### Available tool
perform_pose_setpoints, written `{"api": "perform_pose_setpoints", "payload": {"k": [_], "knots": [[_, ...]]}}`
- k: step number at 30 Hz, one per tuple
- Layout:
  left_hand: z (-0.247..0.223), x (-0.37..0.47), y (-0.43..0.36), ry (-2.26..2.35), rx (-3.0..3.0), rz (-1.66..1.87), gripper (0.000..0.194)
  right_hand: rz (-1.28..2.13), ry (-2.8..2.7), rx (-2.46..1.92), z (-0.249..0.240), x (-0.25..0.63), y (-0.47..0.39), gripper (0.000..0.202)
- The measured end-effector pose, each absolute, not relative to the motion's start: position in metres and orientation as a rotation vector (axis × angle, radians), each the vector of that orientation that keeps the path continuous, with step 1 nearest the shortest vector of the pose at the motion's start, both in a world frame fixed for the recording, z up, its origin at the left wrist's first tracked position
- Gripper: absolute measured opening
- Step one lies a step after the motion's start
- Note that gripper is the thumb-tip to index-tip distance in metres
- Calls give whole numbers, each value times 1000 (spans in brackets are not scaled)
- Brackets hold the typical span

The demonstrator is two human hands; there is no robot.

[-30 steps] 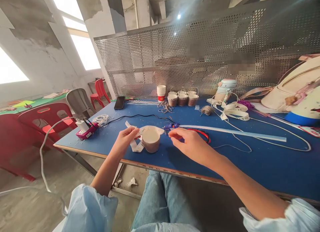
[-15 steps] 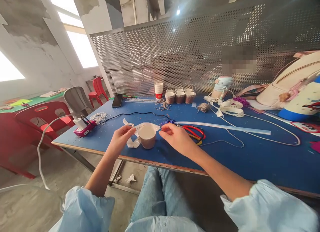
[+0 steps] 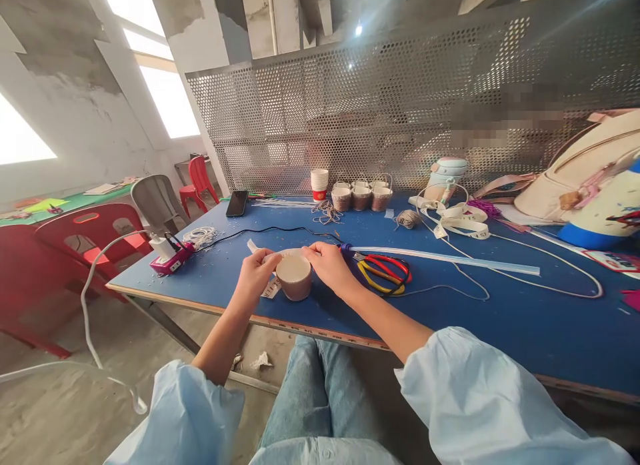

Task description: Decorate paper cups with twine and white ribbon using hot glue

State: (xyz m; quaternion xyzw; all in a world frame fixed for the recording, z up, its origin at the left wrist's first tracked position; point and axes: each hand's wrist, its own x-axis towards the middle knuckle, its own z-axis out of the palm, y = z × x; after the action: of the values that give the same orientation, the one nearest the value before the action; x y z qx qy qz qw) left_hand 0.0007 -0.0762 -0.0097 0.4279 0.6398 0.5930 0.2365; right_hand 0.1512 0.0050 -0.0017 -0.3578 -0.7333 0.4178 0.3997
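A small brown cup [image 3: 294,286] with a pale rim stands upright on the blue table [image 3: 450,331], near its front edge and between the two hands. A white ribbon [image 3: 271,289] printed with dark letters runs behind the rim; a lettered length lies at the cup's left side, and a plain end sticks up beyond the left hand [image 3: 254,278]. The left hand's grip is pressed together on the ribbon at the left of the rim, thumb against fingers. The right hand [image 3: 326,265] comes in from the other side, its grip closed on the ribbon at the far right of the rim. Just beyond the right hand are a purple tool [image 3: 345,249], partly hidden, a long translucent strip [image 3: 460,259] and pliers [image 3: 384,275] with red and yellow handles. Behind the cup, a black cord [image 3: 260,231] crosses to a pink power strip [image 3: 173,260] beside coiled white cord [image 3: 199,235]. Farther back lie a phone [image 3: 237,203], stacked paper cups [image 3: 319,185], loose twine [image 3: 327,213] and a group of small cups [image 3: 361,197]. To their right are a twine ball [image 3: 409,219], more lettered ribbon in loops, a pale blue-topped bottle [image 3: 446,177] and a cream bag [image 3: 580,168]. A perforated metal screen [image 3: 350,125] rises behind the table.
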Motion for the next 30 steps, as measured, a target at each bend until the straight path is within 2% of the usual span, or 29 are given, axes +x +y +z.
{"api": "perform_pose_setpoints", "payload": {"k": [7,14,19,30], "knots": [[-10,6,-73,1693,1111,1664,18,1188,-1781,-937,-10,148,9,30],[-9,11,-74,1645,1020,1681,16,1326,-1707,-943,-10,147,4,3],[-8,13,-76,1607,988,1710,22,1394,-1663,-936,-5,150,-2,8],[-6,18,-83,1577,983,1720,20,1336,-1773,-901,-6,175,-19,15]]}}
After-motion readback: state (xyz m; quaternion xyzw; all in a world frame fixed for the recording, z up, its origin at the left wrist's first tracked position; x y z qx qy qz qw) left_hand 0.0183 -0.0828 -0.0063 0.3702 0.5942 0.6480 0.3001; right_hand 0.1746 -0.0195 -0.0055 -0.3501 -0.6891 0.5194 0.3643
